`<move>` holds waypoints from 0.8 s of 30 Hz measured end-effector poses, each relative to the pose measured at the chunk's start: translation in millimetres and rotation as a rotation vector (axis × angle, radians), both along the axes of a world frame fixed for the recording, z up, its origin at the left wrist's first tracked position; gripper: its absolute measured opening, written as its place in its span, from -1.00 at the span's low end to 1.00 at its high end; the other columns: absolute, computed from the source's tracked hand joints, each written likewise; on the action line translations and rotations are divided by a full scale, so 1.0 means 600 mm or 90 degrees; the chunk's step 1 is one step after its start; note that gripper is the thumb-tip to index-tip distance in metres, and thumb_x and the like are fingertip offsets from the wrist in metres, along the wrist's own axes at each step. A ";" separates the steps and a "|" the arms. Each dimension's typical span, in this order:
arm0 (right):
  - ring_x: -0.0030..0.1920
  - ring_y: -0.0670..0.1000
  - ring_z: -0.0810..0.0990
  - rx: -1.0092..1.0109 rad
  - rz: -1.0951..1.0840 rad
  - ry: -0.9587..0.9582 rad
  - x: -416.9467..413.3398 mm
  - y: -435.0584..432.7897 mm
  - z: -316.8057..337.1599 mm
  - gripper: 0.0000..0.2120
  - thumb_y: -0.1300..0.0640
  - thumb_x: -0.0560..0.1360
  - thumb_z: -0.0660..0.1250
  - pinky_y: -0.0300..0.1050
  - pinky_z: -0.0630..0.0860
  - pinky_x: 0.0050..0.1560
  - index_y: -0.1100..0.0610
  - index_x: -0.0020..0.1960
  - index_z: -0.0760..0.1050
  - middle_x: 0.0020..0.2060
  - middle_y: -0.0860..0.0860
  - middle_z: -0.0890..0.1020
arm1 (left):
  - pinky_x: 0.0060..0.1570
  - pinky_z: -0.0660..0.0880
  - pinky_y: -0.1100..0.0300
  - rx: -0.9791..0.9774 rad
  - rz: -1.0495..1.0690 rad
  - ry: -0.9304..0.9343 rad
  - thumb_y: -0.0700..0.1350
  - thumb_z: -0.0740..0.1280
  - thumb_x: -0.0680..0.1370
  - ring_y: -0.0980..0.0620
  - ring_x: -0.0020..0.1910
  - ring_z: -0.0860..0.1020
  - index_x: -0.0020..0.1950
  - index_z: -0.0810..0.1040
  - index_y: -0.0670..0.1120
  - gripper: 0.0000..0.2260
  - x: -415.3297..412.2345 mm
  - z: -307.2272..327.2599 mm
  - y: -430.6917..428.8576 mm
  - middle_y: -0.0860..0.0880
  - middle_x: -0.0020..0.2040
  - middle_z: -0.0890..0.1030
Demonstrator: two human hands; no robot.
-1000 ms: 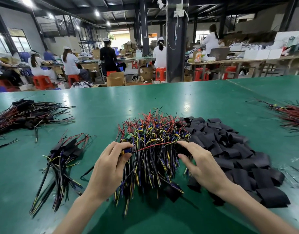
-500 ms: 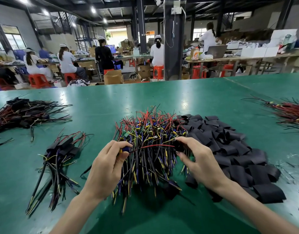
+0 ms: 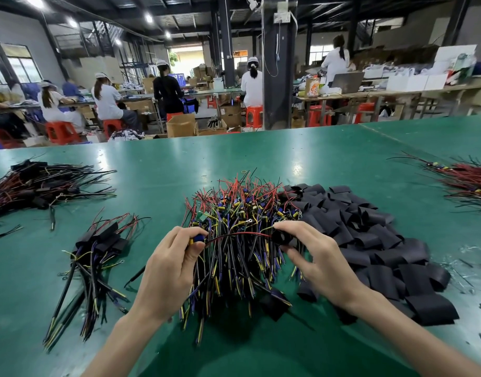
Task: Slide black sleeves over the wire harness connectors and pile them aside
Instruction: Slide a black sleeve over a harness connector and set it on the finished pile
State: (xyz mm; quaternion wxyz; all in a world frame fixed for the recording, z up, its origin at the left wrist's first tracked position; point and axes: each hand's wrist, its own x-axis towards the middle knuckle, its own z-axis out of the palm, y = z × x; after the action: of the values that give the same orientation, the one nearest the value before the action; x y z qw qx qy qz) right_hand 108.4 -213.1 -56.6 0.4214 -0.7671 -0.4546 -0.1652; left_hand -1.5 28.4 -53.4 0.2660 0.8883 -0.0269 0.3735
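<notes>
My left hand point(image 3: 171, 265) pinches the blue connector point(image 3: 198, 238) of one wire harness above the middle pile of bare harnesses point(image 3: 239, 227). A red wire point(image 3: 236, 234) runs from it across to my right hand point(image 3: 315, 257). That hand holds a black sleeve point(image 3: 279, 236) at the wire's far end between thumb and fingers. A heap of loose black sleeves point(image 3: 375, 240) lies just right of the pile. A small bundle of sleeved harnesses point(image 3: 95, 257) lies to the left.
Everything rests on a green table point(image 3: 261, 159). A larger heap of sleeved harnesses point(image 3: 35, 186) sits far left, and a red wire bundle point(image 3: 467, 183) far right. Beyond the table's far edge, several people work on red stools at other benches.
My right hand has picked a black sleeve off the heap and brought it to the end of the red wire. The left hand keeps its grip on the connector, barely moving.
</notes>
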 end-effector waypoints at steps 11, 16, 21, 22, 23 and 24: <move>0.24 -0.20 0.44 -0.010 0.012 -0.006 -0.001 0.002 -0.003 -0.56 0.40 0.47 0.33 -0.38 0.28 0.27 0.13 0.30 0.46 0.20 -0.09 0.52 | -0.18 0.36 0.43 0.008 0.014 -0.001 -0.05 0.18 0.58 0.19 -0.16 0.48 0.09 0.54 -0.08 -0.80 -0.002 0.002 -0.002 0.15 -0.11 0.50; 0.20 -0.11 0.49 -0.007 0.004 -0.006 -0.006 0.004 -0.003 -0.58 0.34 0.46 0.37 -0.30 0.36 0.25 0.17 0.30 0.46 0.16 -0.05 0.54 | -0.13 0.37 0.42 0.035 0.011 0.008 -0.01 0.21 0.58 0.21 -0.13 0.47 0.11 0.55 -0.10 -0.76 -0.003 0.002 -0.009 0.13 -0.09 0.50; 0.17 0.02 0.52 -0.040 -0.056 -0.069 -0.011 0.007 -0.002 -0.62 0.24 0.45 0.39 -0.13 0.34 0.25 0.17 0.27 0.50 0.11 -0.03 0.58 | -0.10 0.41 0.32 0.061 -0.049 0.033 0.05 0.16 0.59 0.19 -0.13 0.46 0.15 0.52 -0.08 -0.72 -0.007 0.003 -0.026 0.12 -0.08 0.47; 0.16 0.04 0.53 -0.050 -0.079 -0.106 -0.011 0.008 -0.002 -0.63 0.20 0.43 0.39 -0.11 0.31 0.27 0.17 0.24 0.53 0.09 -0.02 0.60 | -0.09 0.41 0.29 0.065 -0.057 0.040 0.05 0.16 0.59 0.18 -0.12 0.45 0.16 0.51 -0.07 -0.72 -0.007 0.004 -0.028 0.11 -0.06 0.47; 0.16 0.03 0.53 -0.061 -0.099 -0.141 -0.011 0.009 -0.001 -0.64 0.17 0.42 0.39 -0.08 0.29 0.29 0.17 0.21 0.55 0.06 -0.02 0.61 | -0.07 0.41 0.29 0.072 -0.064 0.049 0.05 0.17 0.59 0.18 -0.11 0.45 0.17 0.51 -0.07 -0.72 -0.008 0.004 -0.030 0.11 -0.05 0.46; 0.16 0.01 0.53 -0.069 -0.111 -0.165 -0.011 0.010 -0.001 -0.64 0.16 0.41 0.40 -0.05 0.28 0.31 0.17 0.20 0.56 0.04 -0.02 0.62 | -0.05 0.40 0.30 0.080 -0.071 0.059 0.05 0.19 0.58 0.18 -0.09 0.44 0.18 0.50 -0.06 -0.73 -0.009 0.004 -0.032 0.11 -0.03 0.45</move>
State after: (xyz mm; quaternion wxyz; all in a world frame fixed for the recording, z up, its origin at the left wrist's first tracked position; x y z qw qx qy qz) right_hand 101.7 -207.3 -57.0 0.3015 -0.7973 -0.4452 -0.2742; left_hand -7.0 9.1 -51.2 0.2312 0.9166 -0.0871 0.3145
